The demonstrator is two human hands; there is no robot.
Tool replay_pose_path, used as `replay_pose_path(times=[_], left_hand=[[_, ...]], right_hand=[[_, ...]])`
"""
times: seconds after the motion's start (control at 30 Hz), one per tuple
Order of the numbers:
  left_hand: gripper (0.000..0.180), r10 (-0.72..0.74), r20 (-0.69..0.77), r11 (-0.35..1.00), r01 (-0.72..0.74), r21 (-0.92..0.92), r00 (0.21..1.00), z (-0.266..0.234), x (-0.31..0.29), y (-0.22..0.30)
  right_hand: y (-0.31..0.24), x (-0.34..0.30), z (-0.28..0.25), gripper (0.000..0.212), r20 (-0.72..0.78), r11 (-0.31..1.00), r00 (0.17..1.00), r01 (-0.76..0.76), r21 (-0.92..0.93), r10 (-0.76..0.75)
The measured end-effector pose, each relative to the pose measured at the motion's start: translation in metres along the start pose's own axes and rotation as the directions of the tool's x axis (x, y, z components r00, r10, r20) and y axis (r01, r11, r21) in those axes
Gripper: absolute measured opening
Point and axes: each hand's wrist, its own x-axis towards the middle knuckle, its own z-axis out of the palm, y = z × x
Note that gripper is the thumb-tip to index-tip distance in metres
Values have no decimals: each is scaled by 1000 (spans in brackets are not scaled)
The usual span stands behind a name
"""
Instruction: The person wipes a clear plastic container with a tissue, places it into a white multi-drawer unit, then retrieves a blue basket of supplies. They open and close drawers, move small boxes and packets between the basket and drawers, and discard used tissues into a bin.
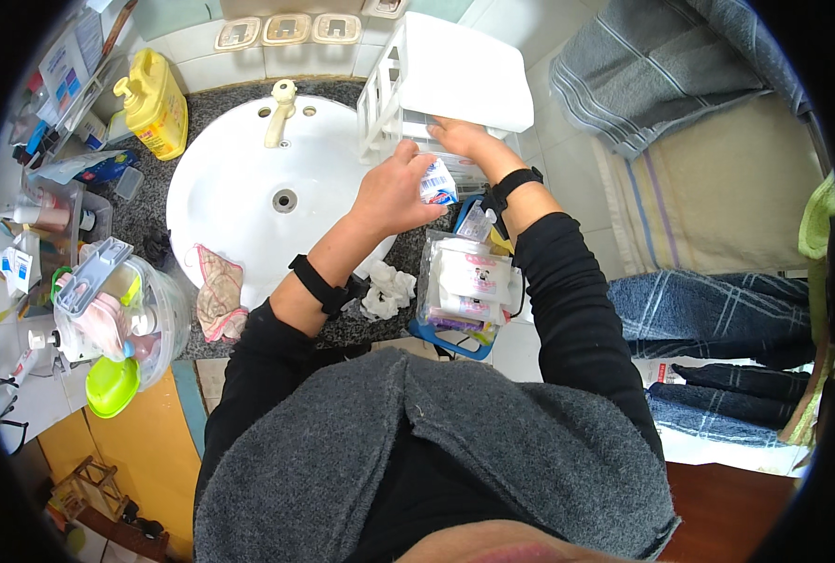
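My left hand (389, 192) is closed around a small white and blue box (438, 182), held in front of a white plastic drawer unit (464, 75) at the right of the sink. My right hand (466, 139) reaches to the front of that unit, just below its overhanging top. Its fingers stretch leftward at a clear drawer (455, 166), and some of them are hidden. Below the box, a clear plastic packet with white and pink printed packs (474, 281) lies on a blue-rimmed basket (474, 349).
The white washbasin (230, 174) has a cream tap (283, 113). A cloth (219, 286) and crumpled tissue (387, 289) lie along its near edge. A yellow pump bottle (155, 103) and a clear tub of bottles (155, 319) stand left. Towels (708, 310) hang right.
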Motion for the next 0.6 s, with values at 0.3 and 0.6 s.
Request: replay_pose_path(times=[0.3,0.6], left_hand=[[66,84,47,996,-83,-27,995,-2,2,-9],[65,225,-1,971,-225,-76,974,-3,3,-24]], right_hand=[[30,-21,5,52,34,971,992,-124,203,120],[-15,-22,1,44,53,654,961,145,742,-273]])
